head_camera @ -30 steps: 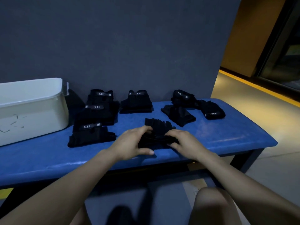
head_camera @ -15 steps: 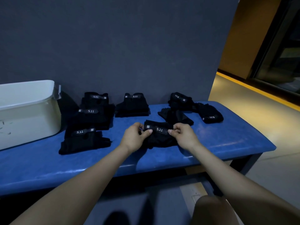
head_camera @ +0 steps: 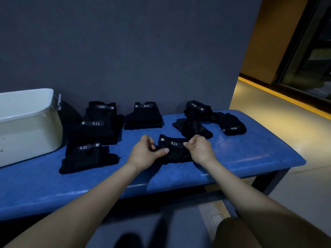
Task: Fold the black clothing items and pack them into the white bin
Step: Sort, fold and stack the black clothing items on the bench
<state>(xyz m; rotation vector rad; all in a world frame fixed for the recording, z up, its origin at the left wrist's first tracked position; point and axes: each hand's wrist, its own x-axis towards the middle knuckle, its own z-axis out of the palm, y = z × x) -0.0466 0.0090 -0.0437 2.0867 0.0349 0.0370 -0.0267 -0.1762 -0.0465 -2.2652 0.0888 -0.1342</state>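
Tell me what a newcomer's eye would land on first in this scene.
First, the two hands at the centre: the left hand and right hand pinch a folded black garment with a 5.11 label, low on the blue bench. Next, the other black items behind it: a folded row to the left and looser ones to the right. Last, the white bin at the far left end.
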